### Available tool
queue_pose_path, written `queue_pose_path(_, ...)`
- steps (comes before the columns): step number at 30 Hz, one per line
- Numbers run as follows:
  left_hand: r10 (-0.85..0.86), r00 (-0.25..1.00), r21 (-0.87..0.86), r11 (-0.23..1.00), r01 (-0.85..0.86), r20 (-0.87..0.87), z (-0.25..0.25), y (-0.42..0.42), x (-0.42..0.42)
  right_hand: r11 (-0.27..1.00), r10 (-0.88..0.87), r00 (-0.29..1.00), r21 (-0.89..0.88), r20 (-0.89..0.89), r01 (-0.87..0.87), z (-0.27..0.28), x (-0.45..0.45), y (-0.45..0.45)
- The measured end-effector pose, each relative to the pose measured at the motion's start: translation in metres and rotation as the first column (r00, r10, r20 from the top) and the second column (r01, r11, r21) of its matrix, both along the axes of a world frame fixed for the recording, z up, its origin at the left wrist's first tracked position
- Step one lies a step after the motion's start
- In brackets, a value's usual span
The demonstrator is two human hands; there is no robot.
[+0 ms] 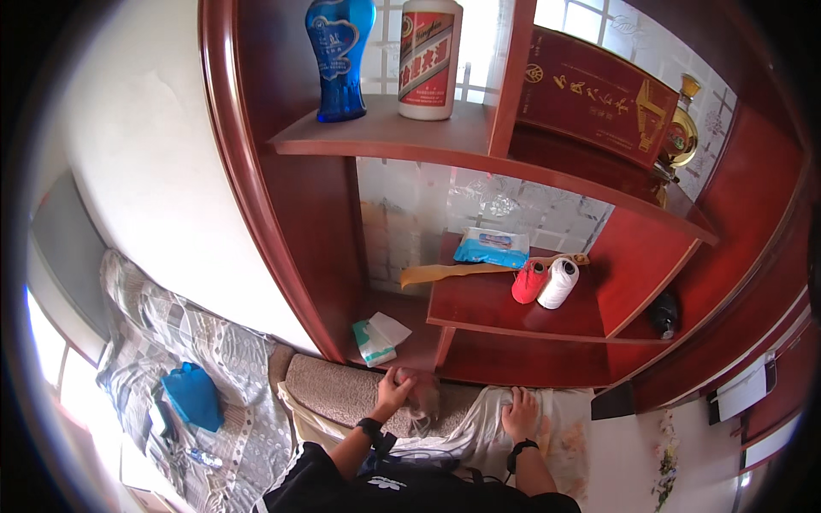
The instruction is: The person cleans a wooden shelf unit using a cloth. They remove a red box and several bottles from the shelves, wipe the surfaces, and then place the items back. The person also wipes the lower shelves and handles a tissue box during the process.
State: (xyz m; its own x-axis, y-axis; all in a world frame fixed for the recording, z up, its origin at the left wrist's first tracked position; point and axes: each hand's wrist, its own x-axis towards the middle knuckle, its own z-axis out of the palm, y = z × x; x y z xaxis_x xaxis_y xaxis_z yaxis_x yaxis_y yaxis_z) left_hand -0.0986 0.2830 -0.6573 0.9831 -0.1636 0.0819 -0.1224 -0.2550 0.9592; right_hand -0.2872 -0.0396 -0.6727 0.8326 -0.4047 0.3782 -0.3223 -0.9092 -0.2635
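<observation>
My left hand (396, 390) grips a thin, see-through bag (423, 396) with something reddish in it, over the brown textured top of the sofa back (340, 385). To its right my right hand (520, 413) lies on a pale cloth cover (564, 417) with orange stains, its fingers spread and nothing seen in it. Beyond the hands, on a red wooden shelf (481, 320), a red thread cone (530, 282) and a white thread cone (558, 283) stand side by side. Behind them lies a blue and white wipes pack (492, 247).
A green and white tissue pack (374, 343) lies in the lower left compartment. Above stand a blue glass bottle (340, 61), a white bottle (428, 61) and a dark red box (593, 96). A blue bag (194, 395) lies on the patterned sofa cover (247, 365) at left.
</observation>
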Motion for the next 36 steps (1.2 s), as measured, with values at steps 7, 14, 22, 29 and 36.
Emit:
queue_pose_path(7,-0.417,0.909,0.011,0.909,0.417,-0.002,0.087,-0.005,-0.047,0.745,0.385,0.915,0.544,0.122,-0.386,0.065,0.014,0.059)
queue_pose_path(14,-0.744,0.667,0.103,0.668,0.737,0.048,0.150,-0.018,-0.071,-0.040,0.591,0.766,0.957,0.253,-0.286,0.088,0.021,0.095)
queue_pose_path(22,-0.608,0.458,0.347,0.771,0.534,0.648,0.289,-0.006,-0.007,-0.032,0.240,0.844,0.873,0.479,-0.486,0.093,0.002,0.031)
queue_pose_path(29,-0.086,0.339,0.008,0.974,0.225,0.937,0.532,0.023,0.021,0.202,0.026,0.886,0.865,0.464,-0.459,0.076,-0.021,0.025)
queue_pose_path(36,-0.035,0.117,0.067,0.957,-0.282,0.993,0.684,-0.035,0.124,0.644,-0.202,0.910,0.750,0.361,-0.154,0.009,-0.016,0.022)
